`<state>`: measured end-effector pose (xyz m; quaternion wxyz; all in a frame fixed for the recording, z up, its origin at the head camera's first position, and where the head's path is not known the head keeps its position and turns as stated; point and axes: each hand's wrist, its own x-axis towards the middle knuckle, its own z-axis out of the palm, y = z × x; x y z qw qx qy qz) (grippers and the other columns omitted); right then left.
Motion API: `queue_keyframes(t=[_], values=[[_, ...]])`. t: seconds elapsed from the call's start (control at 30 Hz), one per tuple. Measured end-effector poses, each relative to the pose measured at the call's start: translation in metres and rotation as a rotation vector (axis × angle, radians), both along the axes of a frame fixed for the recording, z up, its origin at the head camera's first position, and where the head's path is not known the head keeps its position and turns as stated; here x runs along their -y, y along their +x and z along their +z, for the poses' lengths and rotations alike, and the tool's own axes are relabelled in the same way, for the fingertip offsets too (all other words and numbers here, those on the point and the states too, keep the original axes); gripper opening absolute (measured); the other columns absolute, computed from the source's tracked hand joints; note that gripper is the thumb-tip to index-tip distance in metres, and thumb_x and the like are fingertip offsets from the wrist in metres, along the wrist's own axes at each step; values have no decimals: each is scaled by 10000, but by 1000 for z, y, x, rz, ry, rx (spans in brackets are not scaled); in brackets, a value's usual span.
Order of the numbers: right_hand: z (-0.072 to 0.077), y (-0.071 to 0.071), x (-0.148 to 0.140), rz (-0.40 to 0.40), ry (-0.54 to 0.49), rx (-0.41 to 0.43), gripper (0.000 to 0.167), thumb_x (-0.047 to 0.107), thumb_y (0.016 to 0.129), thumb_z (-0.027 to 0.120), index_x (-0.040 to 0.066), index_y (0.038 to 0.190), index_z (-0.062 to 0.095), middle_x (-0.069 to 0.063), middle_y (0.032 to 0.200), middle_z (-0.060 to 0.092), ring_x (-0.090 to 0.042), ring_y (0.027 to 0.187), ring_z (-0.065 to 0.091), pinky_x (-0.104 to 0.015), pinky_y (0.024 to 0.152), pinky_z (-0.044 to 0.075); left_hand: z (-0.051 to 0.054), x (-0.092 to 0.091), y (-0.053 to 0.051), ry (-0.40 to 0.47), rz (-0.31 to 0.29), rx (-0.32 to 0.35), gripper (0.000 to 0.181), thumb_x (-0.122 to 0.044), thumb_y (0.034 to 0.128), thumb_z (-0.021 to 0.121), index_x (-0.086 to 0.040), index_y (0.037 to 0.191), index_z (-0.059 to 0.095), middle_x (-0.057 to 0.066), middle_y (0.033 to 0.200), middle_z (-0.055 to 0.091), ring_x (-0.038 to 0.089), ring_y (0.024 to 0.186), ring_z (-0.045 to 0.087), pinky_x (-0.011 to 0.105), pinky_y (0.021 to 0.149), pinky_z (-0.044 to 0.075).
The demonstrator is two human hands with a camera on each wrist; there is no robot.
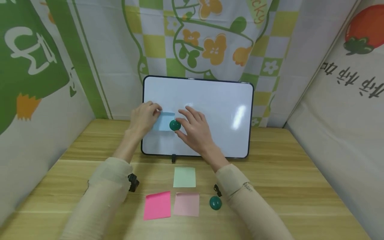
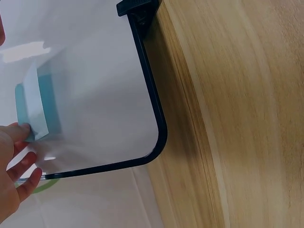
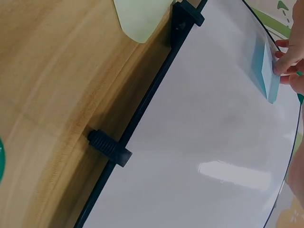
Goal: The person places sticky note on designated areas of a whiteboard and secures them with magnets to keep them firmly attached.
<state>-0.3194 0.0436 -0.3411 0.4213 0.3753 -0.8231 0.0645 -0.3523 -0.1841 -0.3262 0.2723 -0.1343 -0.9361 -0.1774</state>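
While the left hand pinches the left side of the blue note on the whiteboard's left half, the right hand holds a green magnet at the note's right edge, thumb and index finger at its rim, the other fingers spread in front of the whiteboard's middle. Part of the note stands away from the whiteboard in the left wrist view, so smoothing that flap flat, under light tension from the left fingertips, seems wise. The magnet would likely grip best seated well onto the paper and released without sliding. A second magnet lies on the table below the whiteboard.
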Motion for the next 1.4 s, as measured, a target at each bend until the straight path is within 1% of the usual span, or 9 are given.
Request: queue_keyframes(t=[0.23,0.43,0.67,0.8,0.9,1.1,1.27,1.4], values=[[8,-8,14,-81,38,9,398,389,854,770,148,1165,713,-61,1383,594,-290,1380,469,-450,1078,419,1,3,1,12,-11,-27,133,-134,925,692,-79,1039,734,115,998,718,306,872,663,450,681,550],[7,-14,23,-133,72,29,392,410,871,746,166,1176,709,-45,1398,577,-277,1394,454,-456,1091,405,-1,3,3,-3,-10,-33,122,-145,919,699,-92,1020,742,104,970,713,305,855,667,447,657,541],[12,-19,32,-156,83,35,381,410,871,745,164,1161,714,-48,1386,586,-279,1386,462,-467,1080,413,-2,2,3,-15,4,-48,121,-168,915,711,-116,1016,754,96,946,703,295,823,662,426,604,530],[14,-24,35,-189,84,33,375,412,866,751,163,1144,723,-47,1377,593,-273,1377,467,-460,1064,427,-1,1,3,-19,7,-58,129,-182,918,710,-125,1023,757,95,928,702,295,791,657,412,563,515],[14,-27,36,-212,87,51,380,419,867,750,166,1149,724,-42,1382,591,-265,1379,461,-453,1063,427,-1,2,2,-14,7,-52,149,-185,918,707,-107,1039,747,109,935,708,302,790,662,413,564,515],[14,-31,38,-208,108,104,392,415,884,731,168,1187,709,-45,1405,574,-270,1392,447,-452,1068,421,0,5,1,13,26,-31,170,-204,919,709,-84,1038,726,112,948,706,293,812,664,426,621,524],[13,-34,41,-201,123,113,392,413,898,715,173,1208,698,-41,1405,575,-267,1390,454,-444,1078,423,-1,7,1,23,35,-23,171,-216,919,711,-93,1037,724,100,950,708,279,821,661,425,641,524],[9,-36,43,-194,114,113,395,409,896,720,173,1212,699,-37,1393,582,-265,1384,461,-452,1081,421,-3,6,1,29,34,-35,165,-215,913,718,-94,1024,725,99,937,711,278,816,661,434,642,522]])
